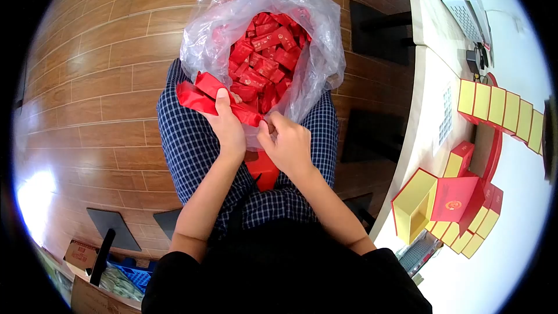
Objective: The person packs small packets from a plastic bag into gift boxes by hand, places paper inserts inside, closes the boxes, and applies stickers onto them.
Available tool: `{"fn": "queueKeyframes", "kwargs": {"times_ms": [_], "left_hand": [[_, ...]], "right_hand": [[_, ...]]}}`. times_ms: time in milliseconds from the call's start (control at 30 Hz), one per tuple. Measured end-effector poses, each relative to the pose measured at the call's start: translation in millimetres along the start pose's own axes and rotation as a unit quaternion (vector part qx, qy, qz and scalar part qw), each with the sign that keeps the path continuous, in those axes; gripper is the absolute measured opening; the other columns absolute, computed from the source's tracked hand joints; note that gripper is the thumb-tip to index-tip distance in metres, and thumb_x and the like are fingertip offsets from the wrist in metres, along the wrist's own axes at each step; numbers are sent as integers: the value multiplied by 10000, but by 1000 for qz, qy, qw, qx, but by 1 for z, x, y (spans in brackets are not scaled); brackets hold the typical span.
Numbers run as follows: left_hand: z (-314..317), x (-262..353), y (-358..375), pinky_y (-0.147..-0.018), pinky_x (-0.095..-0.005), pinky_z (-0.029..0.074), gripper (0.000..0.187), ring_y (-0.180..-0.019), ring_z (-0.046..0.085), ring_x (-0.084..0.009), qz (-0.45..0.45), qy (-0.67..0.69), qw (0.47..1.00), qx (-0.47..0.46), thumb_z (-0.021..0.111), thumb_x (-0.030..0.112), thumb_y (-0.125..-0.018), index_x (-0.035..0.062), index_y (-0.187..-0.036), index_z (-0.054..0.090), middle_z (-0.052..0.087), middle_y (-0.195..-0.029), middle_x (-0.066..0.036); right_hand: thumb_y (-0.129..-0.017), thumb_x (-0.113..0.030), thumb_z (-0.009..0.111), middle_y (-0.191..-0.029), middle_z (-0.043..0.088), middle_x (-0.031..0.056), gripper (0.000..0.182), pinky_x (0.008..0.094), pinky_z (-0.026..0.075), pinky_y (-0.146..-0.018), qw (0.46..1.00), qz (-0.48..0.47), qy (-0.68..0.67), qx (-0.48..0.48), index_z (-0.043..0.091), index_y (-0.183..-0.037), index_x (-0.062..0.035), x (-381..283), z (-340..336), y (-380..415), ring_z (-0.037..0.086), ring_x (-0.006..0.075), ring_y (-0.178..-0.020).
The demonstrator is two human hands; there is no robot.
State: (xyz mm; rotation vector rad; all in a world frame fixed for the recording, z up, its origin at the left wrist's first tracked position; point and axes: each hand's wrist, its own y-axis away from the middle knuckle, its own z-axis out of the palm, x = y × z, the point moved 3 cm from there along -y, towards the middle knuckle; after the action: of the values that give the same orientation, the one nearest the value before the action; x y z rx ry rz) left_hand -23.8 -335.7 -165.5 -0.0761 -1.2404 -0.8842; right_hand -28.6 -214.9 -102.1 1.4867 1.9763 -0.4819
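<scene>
A long red wrapper (197, 100) lies across my left hand (225, 122), whose thumb presses on it from above. My right hand (288, 142) pinches the wrapper's right end between thumb and fingers. Just beyond my hands, a clear plastic bag (325, 40) stands open between my knees, holding many small red packets (267, 67) with gold print. Below the hands, a red object (263, 170) shows between my thighs. Whether the wrapper has anything inside cannot be seen.
On the right, a long table (427, 99) bears red and yellow boxes (497, 104), an open box (415, 203) and a white machine (459, 0). Black table feet (378, 32) stand on the wooden floor. A blue crate (136, 273) and cartons (80, 254) are at lower left.
</scene>
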Motion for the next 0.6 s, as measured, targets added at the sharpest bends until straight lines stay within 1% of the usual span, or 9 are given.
{"fn": "queueKeyframes", "kwargs": {"times_ms": [200, 267, 300, 367, 400, 467, 500, 567, 600], "left_hand": [[-1, 1, 18, -758, -317, 427, 190, -775, 496, -162, 47, 17, 999, 3, 470, 239, -959, 53, -940, 438, 505, -813, -50], [-2, 0, 21, -770, -319, 427, 192, -785, 492, -162, 40, 18, 999, 8, 466, 239, -960, 51, -943, 437, 504, -821, -54], [-4, -2, 21, -769, -321, 429, 189, -783, 493, -162, 56, -1, 998, 10, 468, 239, -959, 53, -951, 435, 502, -816, -51], [-6, -2, 19, -767, -322, 431, 187, -781, 495, -162, 72, -20, 997, 11, 469, 238, -957, 55, -958, 433, 499, -812, -48], [-8, -3, 16, -766, -323, 434, 185, -781, 497, -163, 52, -5, 999, 15, 465, 239, -956, 57, -961, 433, 497, -807, -48], [-12, -4, 11, -764, -324, 436, 183, -782, 499, -163, 30, 11, 999, 19, 461, 239, -955, 59, -964, 432, 496, -803, -47], [-13, -3, 10, -762, -325, 438, 187, -782, 500, -164, 29, 16, 999, 14, 457, 247, -956, 61, -961, 433, 496, -799, -47], [-13, -5, 11, -759, -327, 441, 193, -782, 502, -165, 27, 22, 999, 9, 453, 255, -956, 64, -958, 434, 496, -795, -47], [-13, -6, 13, -768, -327, 437, 206, -782, 502, -169, 35, 16, 999, 7, 450, 267, -955, 61, -957, 434, 498, -792, -48]], "right_hand": [[-842, -193, 550, -640, 609, 178, 263, 432, 467, -524, 995, 26, 92, -28, 578, -656, -10, -1, 14, -1, 614, 334, -585], [-879, -210, 509, -635, 602, 199, 321, 440, 457, -548, 987, 114, -116, -20, 577, -649, 3, 8, 19, 0, 610, 356, -598], [-879, -210, 509, -635, 602, 199, 321, 440, 457, -548, 987, 114, -116, -21, 577, -649, 3, 12, 22, 2, 610, 356, -598], [-918, -268, 483, -628, 595, 220, 373, 453, 446, -572, 928, 218, -293, -81, 594, -693, 8, 21, 30, 8, 604, 378, -618], [-918, -268, 483, -628, 595, 220, 373, 453, 446, -572, 928, 217, -293, -80, 594, -693, 8, 20, 31, 10, 604, 378, -618], [-934, -331, 487, -608, 597, 206, 410, 459, 457, -561, 973, 148, -172, -35, 599, -706, -9, 12, 28, 12, 610, 379, -606], [-934, -331, 487, -608, 597, 206, 410, 459, 457, -561, 973, 149, -170, -34, 599, -706, -9, 11, 26, 12, 610, 379, -606], [-909, -382, 529, -574, 596, 180, 424, 452, 476, -522, 996, 84, 20, -35, 590, -689, -25, 3, 19, 9, 618, 360, -551], [-909, -382, 529, -574, 596, 180, 424, 452, 476, -522, 996, 84, 21, -35, 590, -689, -25, -1, 19, 8, 618, 360, -551]]}}
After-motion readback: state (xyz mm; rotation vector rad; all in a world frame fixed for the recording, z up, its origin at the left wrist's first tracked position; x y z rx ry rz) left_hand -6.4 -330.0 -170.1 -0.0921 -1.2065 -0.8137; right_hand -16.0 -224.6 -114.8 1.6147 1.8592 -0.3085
